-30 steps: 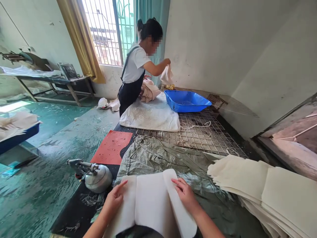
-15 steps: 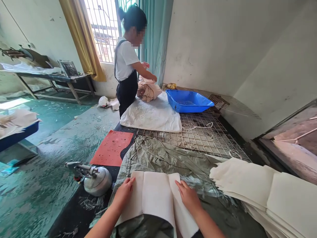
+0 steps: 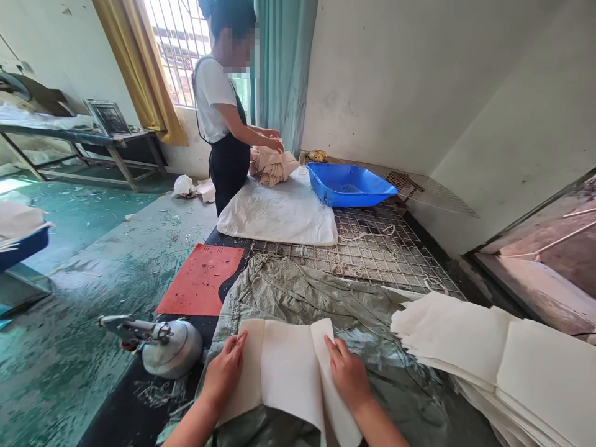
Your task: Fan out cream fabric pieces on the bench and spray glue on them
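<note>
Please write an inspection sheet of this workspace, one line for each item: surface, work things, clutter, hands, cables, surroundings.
Surface: wire-grid table, partly covered by a grey-green sack.
Work things: folded white sheet flat on the sack; stack of white sheets to its right.
Clutter: metal kettle, red mat, white sack, blue tub.
Hands: left hand and right hand press flat on the folded sheet's side flaps; no closed grip.
Cables: nothing seen.
Surroundings: another person handles a beige pile by the barred window; green floor.
</note>
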Demonstrator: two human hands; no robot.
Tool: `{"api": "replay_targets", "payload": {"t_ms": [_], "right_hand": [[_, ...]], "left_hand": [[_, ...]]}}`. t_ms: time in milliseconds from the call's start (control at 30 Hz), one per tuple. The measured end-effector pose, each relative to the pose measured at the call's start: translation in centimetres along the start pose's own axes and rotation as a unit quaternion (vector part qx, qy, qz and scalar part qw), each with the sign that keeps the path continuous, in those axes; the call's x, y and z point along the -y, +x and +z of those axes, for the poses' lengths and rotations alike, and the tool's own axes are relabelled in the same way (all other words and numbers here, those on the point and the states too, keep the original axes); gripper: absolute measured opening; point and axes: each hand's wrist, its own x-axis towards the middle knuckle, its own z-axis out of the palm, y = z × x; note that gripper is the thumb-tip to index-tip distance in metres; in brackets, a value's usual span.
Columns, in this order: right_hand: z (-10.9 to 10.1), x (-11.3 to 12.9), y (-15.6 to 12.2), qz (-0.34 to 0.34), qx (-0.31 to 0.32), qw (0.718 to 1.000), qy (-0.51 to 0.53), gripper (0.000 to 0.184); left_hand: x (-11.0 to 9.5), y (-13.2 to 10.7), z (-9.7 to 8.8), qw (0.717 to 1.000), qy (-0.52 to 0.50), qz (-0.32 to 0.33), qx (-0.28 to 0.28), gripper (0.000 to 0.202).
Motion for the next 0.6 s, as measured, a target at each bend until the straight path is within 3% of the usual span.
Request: {"api": "replay_targets", "payload": {"t_ms": [100, 233, 333, 600], "right_hand": [[-0.5, 0.2, 0.4, 0.015, 0.036, 0.999, 0.003, 0.051], [-1.3, 1.0, 0.8, 0.031, 0.106, 0.994, -0.018, 0.048], [-1.7, 1.5, 1.0, 0.038, 0.112, 0.993, -0.030, 0.047], [-2.3, 2.0, 1.8, 0.060, 0.117, 0.991, -0.020, 0.040]], "left_hand": [[-0.2, 0.5, -0.3, 1.000, 0.011, 0.006, -0.005, 0.044], [-0.5, 0.7, -0.6, 0.998, 0.028, 0.003, 0.049, 0.045], [-0.7, 0.5, -0.8, 0.997, 0.037, 0.005, 0.069, 0.046], [-0.8, 0.3, -1.0, 0.997, 0.052, -0.005, 0.057, 0.045]]}}
